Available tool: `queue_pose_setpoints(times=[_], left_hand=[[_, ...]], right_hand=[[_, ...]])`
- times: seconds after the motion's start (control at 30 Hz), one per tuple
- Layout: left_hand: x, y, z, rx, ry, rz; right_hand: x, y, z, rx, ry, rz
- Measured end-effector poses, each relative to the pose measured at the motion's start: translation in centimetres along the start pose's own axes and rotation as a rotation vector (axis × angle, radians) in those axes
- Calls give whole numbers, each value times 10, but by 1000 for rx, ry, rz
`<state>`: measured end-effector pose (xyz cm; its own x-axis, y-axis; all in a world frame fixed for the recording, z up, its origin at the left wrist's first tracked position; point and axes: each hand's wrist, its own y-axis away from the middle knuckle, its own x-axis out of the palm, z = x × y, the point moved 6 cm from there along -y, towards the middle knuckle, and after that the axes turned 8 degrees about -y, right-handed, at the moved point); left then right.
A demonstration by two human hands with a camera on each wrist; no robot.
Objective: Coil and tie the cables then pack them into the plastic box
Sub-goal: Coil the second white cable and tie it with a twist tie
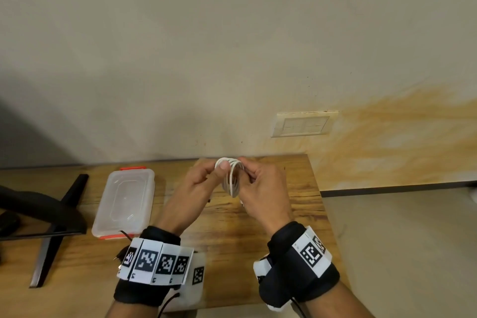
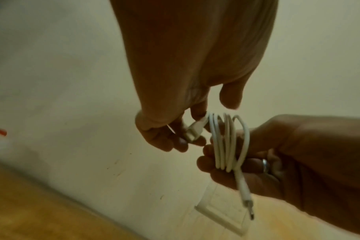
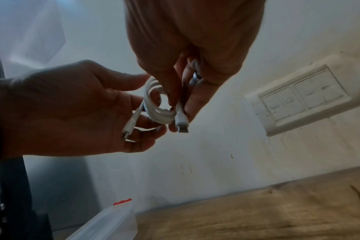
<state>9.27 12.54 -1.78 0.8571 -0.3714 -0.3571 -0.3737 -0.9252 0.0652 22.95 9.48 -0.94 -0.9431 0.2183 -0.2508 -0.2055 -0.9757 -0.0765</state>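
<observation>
A white cable [image 1: 233, 178] wound into a small coil of several loops is held up above the wooden table [image 1: 258, 240] between both hands. My right hand [image 1: 247, 170] grips the coil [image 2: 228, 142] with curled fingers, and one plug end [image 2: 247, 203] hangs below them. My left hand [image 1: 222, 168] pinches the coil's left side, thumb on top; its fingers [image 2: 175, 141] hold the other white plug end [image 2: 193, 131]. In the right wrist view my right hand [image 3: 179, 107] holds the coil [image 3: 156, 112]. The clear plastic box [image 1: 124, 201] with red clips lies shut, left of the hands.
A black monitor stand [image 1: 51, 214] spreads over the table's left part. A thin black cable [image 1: 125, 235] lies by the box's near end. A wall switch plate [image 1: 304, 125] sits behind the table. The table's right edge [image 1: 322, 201] is close to my right hand.
</observation>
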Motion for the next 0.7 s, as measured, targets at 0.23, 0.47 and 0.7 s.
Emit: queue_pose_setpoints(times=[0.23,0.47,0.7], left_hand=[[-15,-7,21,-180,122,-281],[-6,-6,19,-308,307,-15],[11,-2,6,-308,617,194]], right_hand=[[17,3,-1,15,-35,102],[16,1,-4,135,-225,227],[15,0,-6,136,-272,173]])
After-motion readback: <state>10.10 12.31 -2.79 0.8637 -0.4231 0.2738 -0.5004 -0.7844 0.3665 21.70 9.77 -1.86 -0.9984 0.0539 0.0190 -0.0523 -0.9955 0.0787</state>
